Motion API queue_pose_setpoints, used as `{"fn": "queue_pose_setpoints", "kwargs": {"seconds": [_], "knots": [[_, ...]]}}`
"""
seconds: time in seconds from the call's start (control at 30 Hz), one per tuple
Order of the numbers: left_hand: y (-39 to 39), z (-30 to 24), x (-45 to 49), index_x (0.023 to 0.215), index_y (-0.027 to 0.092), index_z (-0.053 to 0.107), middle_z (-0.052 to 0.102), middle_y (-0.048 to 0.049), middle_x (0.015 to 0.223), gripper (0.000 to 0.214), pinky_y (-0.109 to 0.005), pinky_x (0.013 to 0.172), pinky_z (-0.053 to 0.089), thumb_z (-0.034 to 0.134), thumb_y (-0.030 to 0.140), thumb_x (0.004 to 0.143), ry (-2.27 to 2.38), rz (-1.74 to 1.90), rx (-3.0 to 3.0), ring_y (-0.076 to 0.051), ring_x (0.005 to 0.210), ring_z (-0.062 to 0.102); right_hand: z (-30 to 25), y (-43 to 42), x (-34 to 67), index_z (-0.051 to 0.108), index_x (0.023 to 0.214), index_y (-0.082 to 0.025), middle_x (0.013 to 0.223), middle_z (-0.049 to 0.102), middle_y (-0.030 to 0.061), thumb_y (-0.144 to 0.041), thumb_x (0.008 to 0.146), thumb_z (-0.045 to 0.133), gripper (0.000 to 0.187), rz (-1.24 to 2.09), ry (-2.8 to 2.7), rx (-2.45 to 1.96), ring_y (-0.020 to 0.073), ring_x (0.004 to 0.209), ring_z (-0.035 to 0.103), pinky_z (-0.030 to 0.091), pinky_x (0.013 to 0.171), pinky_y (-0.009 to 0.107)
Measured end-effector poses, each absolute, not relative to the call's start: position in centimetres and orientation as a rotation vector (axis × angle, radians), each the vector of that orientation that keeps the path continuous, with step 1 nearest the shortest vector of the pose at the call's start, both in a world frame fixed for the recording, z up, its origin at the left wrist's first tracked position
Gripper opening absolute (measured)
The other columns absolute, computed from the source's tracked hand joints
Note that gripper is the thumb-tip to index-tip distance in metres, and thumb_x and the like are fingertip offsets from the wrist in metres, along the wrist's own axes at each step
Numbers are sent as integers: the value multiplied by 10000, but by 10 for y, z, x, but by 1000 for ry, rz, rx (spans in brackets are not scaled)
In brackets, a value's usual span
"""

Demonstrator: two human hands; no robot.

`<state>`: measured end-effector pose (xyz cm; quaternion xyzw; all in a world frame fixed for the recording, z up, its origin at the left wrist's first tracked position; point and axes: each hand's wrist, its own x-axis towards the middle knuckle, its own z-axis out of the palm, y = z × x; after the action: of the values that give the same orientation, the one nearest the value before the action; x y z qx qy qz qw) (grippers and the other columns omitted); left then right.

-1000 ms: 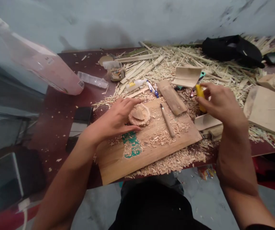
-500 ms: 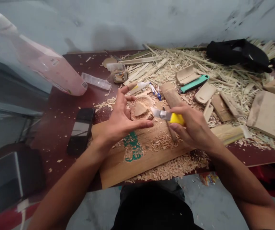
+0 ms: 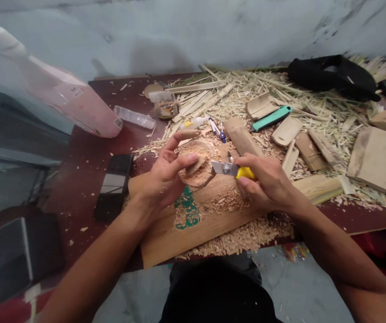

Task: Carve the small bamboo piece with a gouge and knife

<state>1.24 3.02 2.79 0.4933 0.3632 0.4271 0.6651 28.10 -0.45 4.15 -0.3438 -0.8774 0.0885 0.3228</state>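
The yellow utility knife (image 3: 235, 170), lying crosswise with blade pointed left, is gripped by right hand (image 3: 265, 181); the round carved wood piece (image 3: 196, 162) is pinched by left hand (image 3: 164, 177) fingers.

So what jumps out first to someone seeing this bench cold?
The left hand gripping a round carved wooden piece at centre, while the right hand points a yellow-handled utility knife at it. Behind them, pale bamboo shavings cover the dark red table.
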Motion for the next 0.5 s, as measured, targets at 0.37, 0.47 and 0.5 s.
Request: {"fn": "queue_pose_setpoints", "kwargs": {"seconds": [0.37,0.47,0.5], "knots": [[27,30,10,1497,371,481,741,-11,1031,654,-360,717,612,776,595,958,814,857,1295,-227,836,747,44,-1,281,624,1164,-245,831,695,-11,-483,1230,466,294,174,-2281,-852,130,584,509,400,584,287],[25,31,11,1540,382,422,703,7,971,729,-382,761,622,796,621,962,761,830,1295,-226,832,745,45,-2,280,614,1149,-233,836,705,-7,-481,1240,435,319,161,-2280,-843,122,585,519,402,575,277],[25,31,12,1547,386,408,689,14,955,747,-382,771,624,807,620,961,746,826,1287,-219,824,738,45,-3,279,614,1140,-228,834,707,-6,-486,1240,429,333,174,-2280,-839,122,591,532,408,578,276]]}}
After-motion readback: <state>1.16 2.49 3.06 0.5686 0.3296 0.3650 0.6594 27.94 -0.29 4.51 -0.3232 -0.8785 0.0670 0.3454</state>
